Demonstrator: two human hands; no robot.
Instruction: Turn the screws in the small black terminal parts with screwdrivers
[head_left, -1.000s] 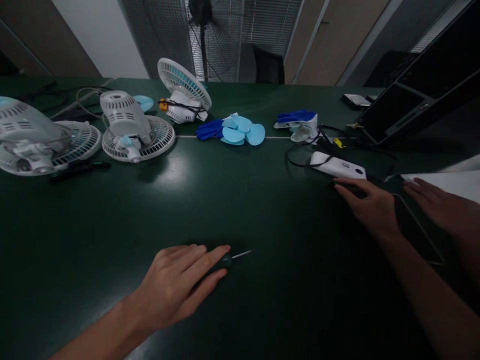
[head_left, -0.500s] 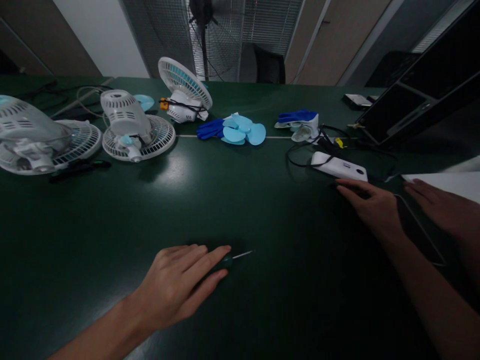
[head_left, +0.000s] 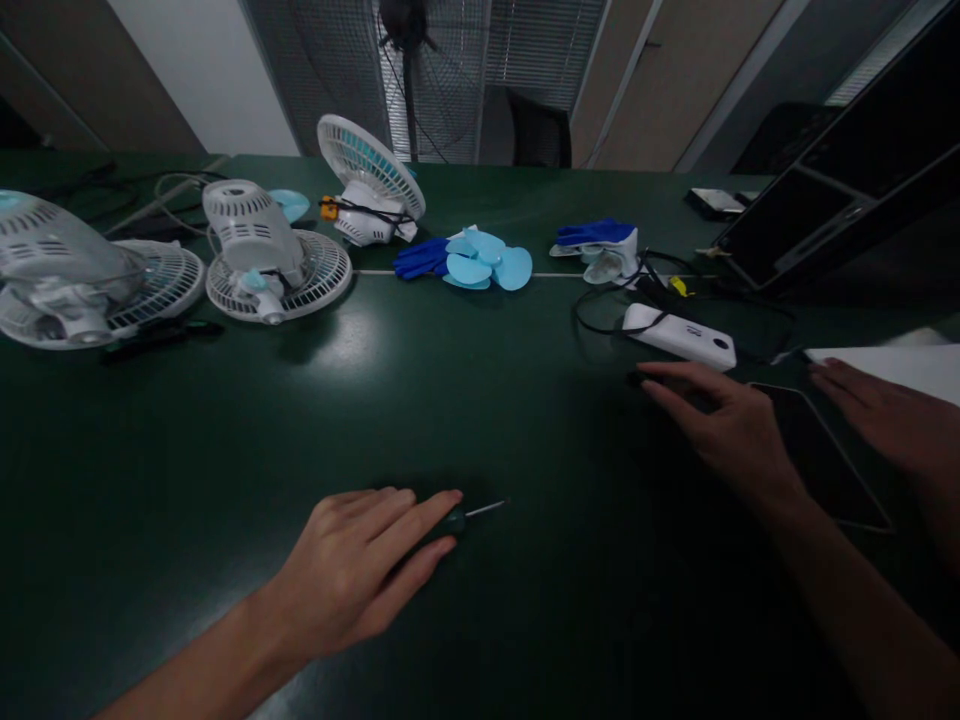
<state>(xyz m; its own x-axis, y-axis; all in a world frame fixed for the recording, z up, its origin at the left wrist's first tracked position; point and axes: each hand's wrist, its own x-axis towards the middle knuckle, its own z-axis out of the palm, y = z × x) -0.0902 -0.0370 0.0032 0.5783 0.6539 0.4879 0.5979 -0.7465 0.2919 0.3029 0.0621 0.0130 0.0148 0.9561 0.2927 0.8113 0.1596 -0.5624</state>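
Observation:
My left hand [head_left: 375,560] lies on the dark green table, wrapped round the handle of a screwdriver [head_left: 484,509]. Its thin metal shaft points right, and most of the dark green handle is hidden under my fingers. On the right, my right hand [head_left: 720,425] pinches a small dark piece [head_left: 636,379] between thumb and fingertips; its kind is too dark to make out. Just beyond those fingers lies a white power strip [head_left: 682,335] with a black cord. A flat dark tablet-like panel [head_left: 817,460] rests beside my right wrist.
Another person's hand [head_left: 885,415] is at the right, by a white sheet [head_left: 900,368]. Along the back stand white fans [head_left: 255,240], a light blue fan blade [head_left: 487,258] and blue-and-white gloves [head_left: 600,248]. A large black case [head_left: 840,170] leans at the upper right.
My right hand has moved left and slightly toward me with the small dark piece, uncovering more of the dark panel. My left hand and the screwdriver have stayed in place.

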